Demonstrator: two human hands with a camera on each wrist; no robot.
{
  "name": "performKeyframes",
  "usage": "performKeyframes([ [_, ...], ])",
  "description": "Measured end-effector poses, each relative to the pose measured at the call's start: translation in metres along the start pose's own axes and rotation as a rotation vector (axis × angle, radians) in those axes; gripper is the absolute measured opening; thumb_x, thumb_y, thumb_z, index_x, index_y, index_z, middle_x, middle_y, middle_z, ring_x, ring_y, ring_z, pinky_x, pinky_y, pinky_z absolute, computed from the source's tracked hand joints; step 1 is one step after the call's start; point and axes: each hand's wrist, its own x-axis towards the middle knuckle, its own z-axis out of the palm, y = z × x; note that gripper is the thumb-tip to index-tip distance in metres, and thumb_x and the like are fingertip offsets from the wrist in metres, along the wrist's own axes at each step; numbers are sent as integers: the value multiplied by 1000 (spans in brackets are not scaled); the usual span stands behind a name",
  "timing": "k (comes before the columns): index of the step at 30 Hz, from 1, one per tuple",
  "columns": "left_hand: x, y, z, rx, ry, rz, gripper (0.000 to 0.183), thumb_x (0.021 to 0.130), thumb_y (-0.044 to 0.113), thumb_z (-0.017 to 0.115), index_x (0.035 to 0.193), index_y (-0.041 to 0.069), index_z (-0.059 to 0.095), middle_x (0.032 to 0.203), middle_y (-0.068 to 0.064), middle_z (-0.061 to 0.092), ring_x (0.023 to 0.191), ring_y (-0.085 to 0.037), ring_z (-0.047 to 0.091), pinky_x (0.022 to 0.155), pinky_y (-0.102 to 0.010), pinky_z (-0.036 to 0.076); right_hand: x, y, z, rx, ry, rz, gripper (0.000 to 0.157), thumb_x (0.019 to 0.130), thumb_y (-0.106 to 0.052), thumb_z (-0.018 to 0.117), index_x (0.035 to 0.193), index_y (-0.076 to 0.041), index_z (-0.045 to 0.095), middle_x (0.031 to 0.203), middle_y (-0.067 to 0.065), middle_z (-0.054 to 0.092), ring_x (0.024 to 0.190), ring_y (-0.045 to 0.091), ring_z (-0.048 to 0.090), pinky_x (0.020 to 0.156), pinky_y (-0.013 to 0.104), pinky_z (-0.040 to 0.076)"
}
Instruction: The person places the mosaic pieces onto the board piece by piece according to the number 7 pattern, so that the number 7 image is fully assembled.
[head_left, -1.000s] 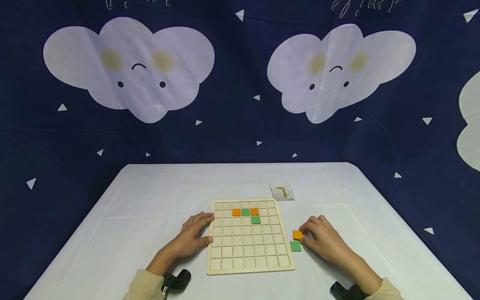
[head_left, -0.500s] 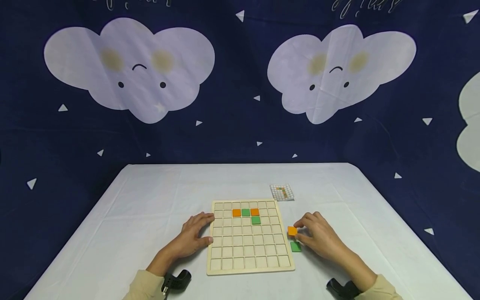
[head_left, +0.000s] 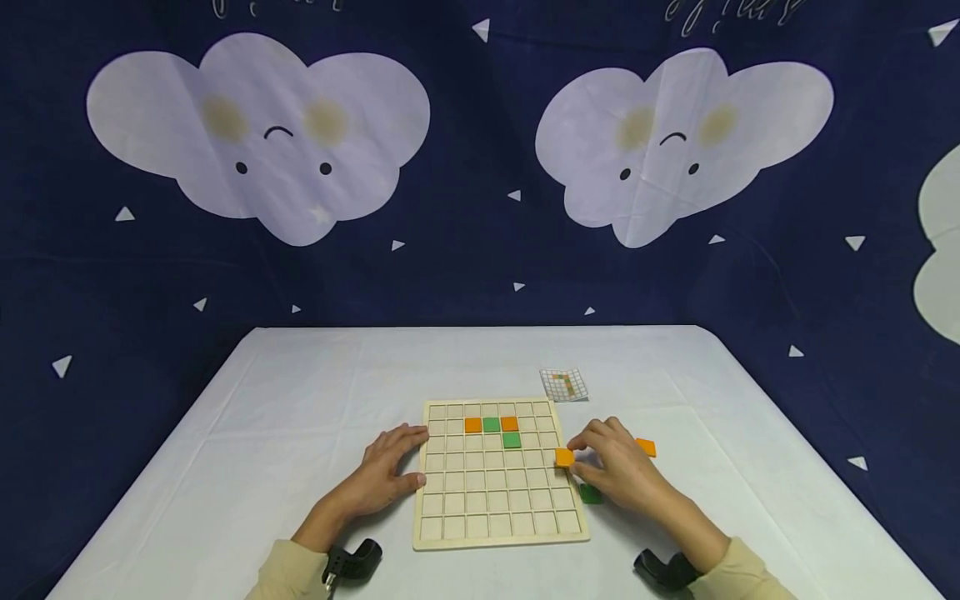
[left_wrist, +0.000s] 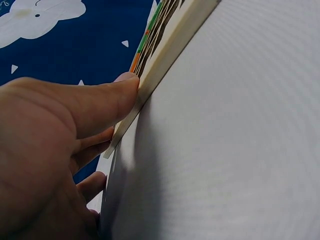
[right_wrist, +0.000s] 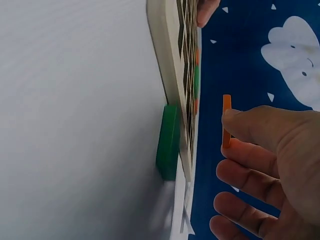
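Note:
My right hand (head_left: 618, 467) pinches an orange square tile (head_left: 564, 457) between thumb and fingertips, over the right edge of the wooden grid board (head_left: 501, 546). In the right wrist view this orange tile (right_wrist: 227, 120) stands edge-on, raised off the table. My left hand (head_left: 381, 473) rests its thumb and fingertips along the board's left edge. In the left wrist view the thumb touches the board's side (left_wrist: 165, 65). Two orange tiles and a green tile (head_left: 491, 425) form a row near the board's far side, with another green tile (head_left: 512, 440) below the right end.
On the table, a loose green tile (head_left: 591, 494) lies beside the board's right edge, under my right hand. Another orange tile (head_left: 646, 447) lies right of that hand. A small pattern card (head_left: 564, 385) sits beyond the board's far right corner.
My right hand has lifted the orange tile from the table and carried it left over the board's edge. Another orange tile shows behind the hand. The left hand has stayed still.

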Motion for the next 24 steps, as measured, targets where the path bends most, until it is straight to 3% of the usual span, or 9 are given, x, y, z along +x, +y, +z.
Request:
performKeyframes([
  [15,0,0,0,1,2,8,60,84,23,69,137,5,47,148,-12,39,143,-39,20,116,-59,3,13,-14,10,16,-18,-43,18,78,-25,74,94,-20,70,92,-13,59,85,5,41,74,26,41],
  [24,0,0,0,-1,4,3,61,84,25,69,137,5,47,148,-12,40,143,-39,21,116,-59,4,18,-19,16,13,18,-112,19,76,-22,75,94,-17,70,92,-10,61,83,5,41,72,25,41],
])
